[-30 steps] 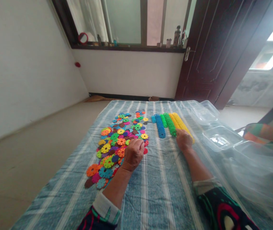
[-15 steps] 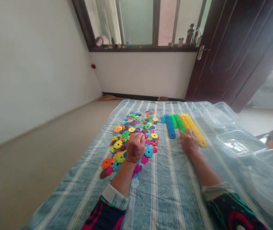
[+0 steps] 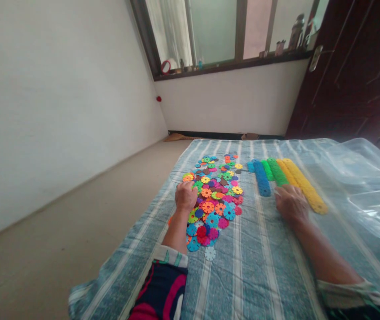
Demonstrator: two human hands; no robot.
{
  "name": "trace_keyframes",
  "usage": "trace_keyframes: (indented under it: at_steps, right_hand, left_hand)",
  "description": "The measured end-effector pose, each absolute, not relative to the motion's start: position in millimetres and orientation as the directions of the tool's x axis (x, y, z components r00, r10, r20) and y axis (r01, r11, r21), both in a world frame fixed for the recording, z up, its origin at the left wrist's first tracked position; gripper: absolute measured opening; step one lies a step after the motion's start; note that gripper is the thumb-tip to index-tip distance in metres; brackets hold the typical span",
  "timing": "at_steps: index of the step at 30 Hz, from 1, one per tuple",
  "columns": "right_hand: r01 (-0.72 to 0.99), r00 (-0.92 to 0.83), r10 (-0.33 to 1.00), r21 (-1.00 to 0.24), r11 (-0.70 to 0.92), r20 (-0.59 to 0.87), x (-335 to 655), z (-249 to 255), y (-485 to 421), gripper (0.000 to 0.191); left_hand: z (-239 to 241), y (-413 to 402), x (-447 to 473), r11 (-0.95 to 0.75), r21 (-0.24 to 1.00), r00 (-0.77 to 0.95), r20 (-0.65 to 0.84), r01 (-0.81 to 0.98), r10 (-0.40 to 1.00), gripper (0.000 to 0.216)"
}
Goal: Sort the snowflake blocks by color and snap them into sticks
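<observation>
Colourful notched plastic discs [image 3: 207,207] lie in a loose pile on the striped cloth. My left hand [image 3: 186,195] is at the left edge of this pile, its fingers curled closed; whatever they hold is hidden. To the right, discs are laid overlapping in rows by colour: a blue row [image 3: 262,178], a green row [image 3: 278,172] and yellow rows [image 3: 305,186], with short light blue and bright green ones among them. My right hand [image 3: 291,202] rests at the near end of the green row, fingers bent together. Its fingertips are mostly hidden, so I cannot see what is in them.
The striped cloth [image 3: 223,284] covers the work surface. Clear plastic containers [image 3: 356,160] stand along the right side. Beyond are a white wall, a window sill with small items, and a dark door [image 3: 353,89]. A pale disc [image 3: 210,254] lies at the pile's near end.
My left hand has moved from over the middle of the pile to its left edge. My right hand stays by the green row's near end. The whole view has turned to the left.
</observation>
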State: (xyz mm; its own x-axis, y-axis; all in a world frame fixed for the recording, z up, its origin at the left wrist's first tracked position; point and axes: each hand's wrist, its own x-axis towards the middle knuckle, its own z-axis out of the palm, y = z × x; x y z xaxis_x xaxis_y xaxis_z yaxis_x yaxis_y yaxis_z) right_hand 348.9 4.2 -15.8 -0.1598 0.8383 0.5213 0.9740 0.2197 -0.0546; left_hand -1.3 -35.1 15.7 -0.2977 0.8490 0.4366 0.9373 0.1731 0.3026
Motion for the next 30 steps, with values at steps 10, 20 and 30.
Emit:
trace_keyframes:
  at_steps: [10, 20, 30]
  right_hand:
    - [0.962, -0.190, 0.793, -0.052, 0.268, 0.578, 345.3, -16.2, 2.8, 0.021]
    - [0.952, -0.196, 0.758, -0.066, 0.300, 0.623, 342.0, -17.7, 3.3, 0.021]
    - [0.946, -0.206, 0.757, -0.073, 0.317, 0.620, 338.3, -18.5, 1.4, 0.025]
  left_hand:
    - [19.1, -38.6, 8.4, 0.207, 0.280, -0.283, 0.268, 0.938, 0.921, 0.032]
    - [18.9, -32.0, 12.9, 0.115, 0.238, -0.186, 0.302, 0.964, 0.935, 0.034]
    - [25.0, -34.2, 24.9, 0.073, 0.173, -0.121, 0.286, 0.982, 0.951, 0.022]
